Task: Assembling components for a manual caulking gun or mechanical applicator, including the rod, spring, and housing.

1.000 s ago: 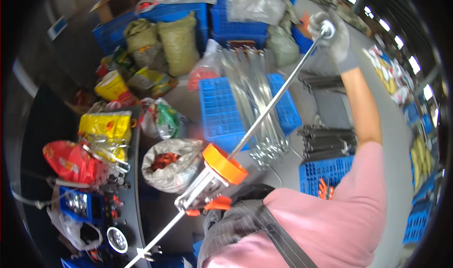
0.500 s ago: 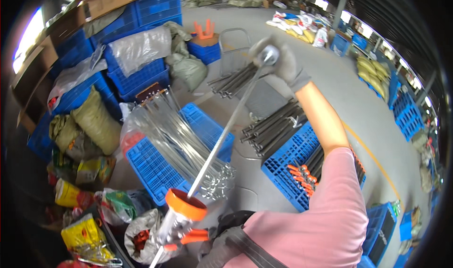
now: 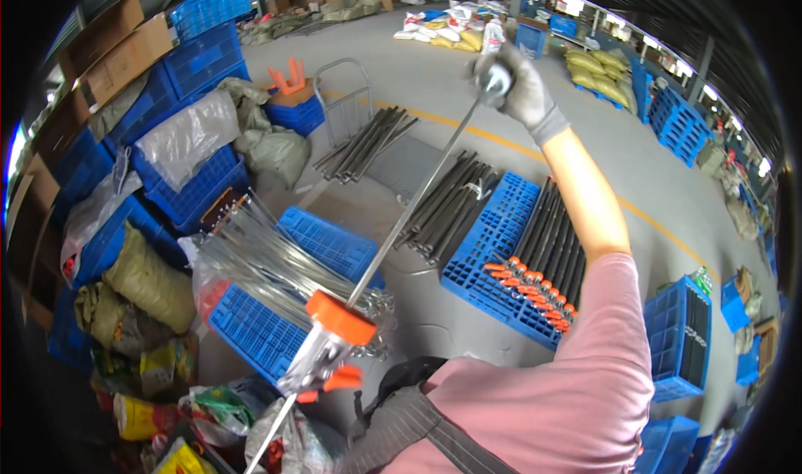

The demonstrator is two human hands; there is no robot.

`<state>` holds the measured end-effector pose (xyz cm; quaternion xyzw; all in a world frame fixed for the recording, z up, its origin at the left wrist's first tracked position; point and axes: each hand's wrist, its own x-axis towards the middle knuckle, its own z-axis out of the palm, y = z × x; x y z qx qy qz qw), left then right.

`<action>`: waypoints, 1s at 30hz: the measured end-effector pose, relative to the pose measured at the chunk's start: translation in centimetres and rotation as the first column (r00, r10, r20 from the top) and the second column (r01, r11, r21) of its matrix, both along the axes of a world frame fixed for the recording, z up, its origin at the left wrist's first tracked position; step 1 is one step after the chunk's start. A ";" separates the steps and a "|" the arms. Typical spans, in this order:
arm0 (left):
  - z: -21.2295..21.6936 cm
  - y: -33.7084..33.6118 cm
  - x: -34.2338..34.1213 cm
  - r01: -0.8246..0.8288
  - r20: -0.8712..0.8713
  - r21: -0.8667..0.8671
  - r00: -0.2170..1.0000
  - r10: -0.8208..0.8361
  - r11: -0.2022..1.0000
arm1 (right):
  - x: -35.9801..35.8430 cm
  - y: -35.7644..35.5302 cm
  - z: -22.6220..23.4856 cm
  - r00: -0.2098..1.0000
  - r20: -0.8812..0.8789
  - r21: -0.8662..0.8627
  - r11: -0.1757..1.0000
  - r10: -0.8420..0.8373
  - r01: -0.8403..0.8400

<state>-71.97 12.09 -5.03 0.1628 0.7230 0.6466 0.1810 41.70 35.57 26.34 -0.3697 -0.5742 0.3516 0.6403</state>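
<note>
At one o'clock, the right hand (image 3: pixel 526 98), in a pale cloth glove (image 3: pixel 543 121), has its fingers clamped round the knobbed end of a slim, smooth metal rod (image 3: pixel 419 197), slanting to seven o'clock through a chunky orange ring (image 3: pixel 341 317) above a shiny metal frame (image 3: pixel 317 359). The left hand's fingers I cannot tell.

Rods (image 3: pixel 259 253) on a crate (image 3: pixel 255 330) left of the bar (image 3: pixel 415 202), tubes (image 3: pixel 553 238) on a pallet (image 3: pixel 474 263) to its right, sacks (image 3: pixel 597 75) farther back

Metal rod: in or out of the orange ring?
In: the metal rod runs from the right hand into the orange ring; more rod shows past the metal mechanism.
</note>
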 end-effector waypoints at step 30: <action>-6.1 -2.5 -21.5 0.299 0.074 0.585 0.906 -0.417 0.754 | -11.3 -16.6 -23.4 0.827 0.469 -0.641 0.524 -0.310 0.561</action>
